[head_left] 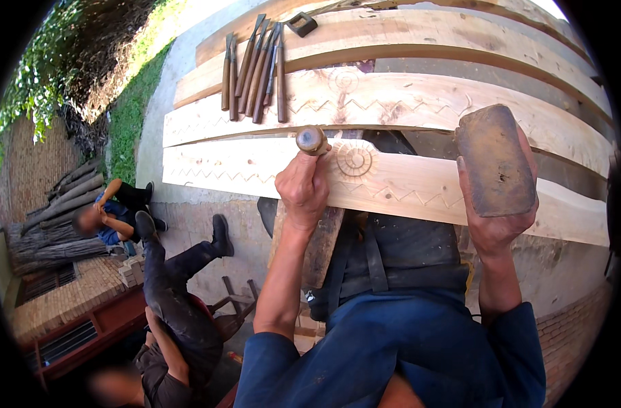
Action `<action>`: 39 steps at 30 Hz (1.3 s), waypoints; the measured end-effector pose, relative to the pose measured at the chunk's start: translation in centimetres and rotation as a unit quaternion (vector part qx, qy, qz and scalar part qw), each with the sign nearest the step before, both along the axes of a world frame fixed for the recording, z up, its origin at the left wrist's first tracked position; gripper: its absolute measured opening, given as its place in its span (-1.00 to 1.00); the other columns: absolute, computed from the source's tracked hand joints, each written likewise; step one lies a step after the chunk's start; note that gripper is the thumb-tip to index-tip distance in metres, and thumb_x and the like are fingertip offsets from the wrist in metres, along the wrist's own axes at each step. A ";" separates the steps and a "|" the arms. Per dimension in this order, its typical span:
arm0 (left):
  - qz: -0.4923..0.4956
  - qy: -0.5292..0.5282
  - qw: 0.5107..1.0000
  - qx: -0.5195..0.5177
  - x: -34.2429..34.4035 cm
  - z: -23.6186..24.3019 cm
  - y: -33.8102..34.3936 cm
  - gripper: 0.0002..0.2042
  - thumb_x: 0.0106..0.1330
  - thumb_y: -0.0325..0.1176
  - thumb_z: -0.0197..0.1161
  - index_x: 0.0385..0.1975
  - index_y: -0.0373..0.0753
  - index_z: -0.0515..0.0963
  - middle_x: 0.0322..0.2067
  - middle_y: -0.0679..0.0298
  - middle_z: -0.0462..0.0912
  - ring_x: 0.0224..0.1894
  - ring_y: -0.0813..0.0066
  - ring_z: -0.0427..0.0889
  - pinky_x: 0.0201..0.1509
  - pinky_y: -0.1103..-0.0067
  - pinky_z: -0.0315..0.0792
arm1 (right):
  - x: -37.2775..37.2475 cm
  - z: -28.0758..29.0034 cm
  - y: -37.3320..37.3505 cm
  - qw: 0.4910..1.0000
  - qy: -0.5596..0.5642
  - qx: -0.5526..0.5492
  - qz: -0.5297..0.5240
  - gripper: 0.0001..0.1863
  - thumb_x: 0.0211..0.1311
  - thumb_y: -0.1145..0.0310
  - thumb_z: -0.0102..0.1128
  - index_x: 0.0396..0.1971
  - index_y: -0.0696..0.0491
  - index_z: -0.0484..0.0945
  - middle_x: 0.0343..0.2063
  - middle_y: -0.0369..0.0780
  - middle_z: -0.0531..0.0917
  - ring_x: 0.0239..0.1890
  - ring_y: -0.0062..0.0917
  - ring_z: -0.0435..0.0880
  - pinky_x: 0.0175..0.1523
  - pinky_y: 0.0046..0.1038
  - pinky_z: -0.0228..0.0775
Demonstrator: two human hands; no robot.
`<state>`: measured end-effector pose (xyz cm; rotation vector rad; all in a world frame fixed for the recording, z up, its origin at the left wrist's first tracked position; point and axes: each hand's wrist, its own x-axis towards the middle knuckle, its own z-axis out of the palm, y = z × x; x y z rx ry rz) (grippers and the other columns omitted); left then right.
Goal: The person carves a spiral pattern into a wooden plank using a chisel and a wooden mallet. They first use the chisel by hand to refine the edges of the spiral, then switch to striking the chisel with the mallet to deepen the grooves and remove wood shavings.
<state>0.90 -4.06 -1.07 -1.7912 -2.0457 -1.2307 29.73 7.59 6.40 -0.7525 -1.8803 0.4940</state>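
My left hand [301, 192] is wrapped round an upright carving chisel [312, 140], whose round wooden handle end faces up. The hand hides its blade. The chisel stands over a pale wooden plank [419, 173], just left of a carved round spiral rosette [356, 162]. Zigzag lines run along the plank on both sides of the rosette. To the right, my right hand [499, 230] grips a worn, blocky wooden mallet [495, 163], raised above the plank and apart from the chisel.
Several wooden-handled chisels [254, 75] lie across the farther planks, beside a dark metal ring-shaped piece [301, 24]. Another plank [405, 98] bears zigzags and a faint circle. Two people sit at the left, near stacked logs [62, 211] and a wooden stool [232, 299].
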 end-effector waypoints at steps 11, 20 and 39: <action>-0.035 0.039 0.999 0.001 -0.5 0.0 0.7 -0.86 0.32 -0.70 0.48 -0.26 -0.39 0.64 -0.33 0.10 0.84 -0.37 0.19 0.84 -0.27 0.44 0.66 | -0.4 -1.2 0.4 0.998 0.042 -0.029 0.025 -0.06 0.06 0.55 0.70 0.50 0.20 0.45 0.37 0.07 0.68 0.34 -0.13 0.77 0.47 -0.22 0.61; -0.072 0.081 0.994 0.002 -0.1 1.3 1.4 -0.71 0.27 -0.70 0.45 -0.02 -0.35 0.73 -0.32 0.08 0.82 -0.33 0.14 0.84 -0.30 0.35 0.67 | -0.9 -0.3 0.6 0.999 0.028 0.005 0.033 -0.12 0.07 0.60 0.65 0.47 0.23 0.50 0.36 0.08 0.69 0.34 -0.13 0.77 0.46 -0.23 0.61; -0.107 0.141 0.983 -0.038 0.1 1.8 1.5 -0.71 0.26 -0.61 0.46 -0.01 -0.31 0.70 -0.23 0.15 0.82 -0.32 0.28 0.79 -0.30 0.42 0.64 | -3.7 0.1 0.6 0.992 -0.098 0.076 -0.024 -0.08 -0.08 0.59 0.58 0.47 -0.01 0.63 0.04 -0.09 0.74 -0.06 -0.26 0.79 -0.07 -0.29 0.69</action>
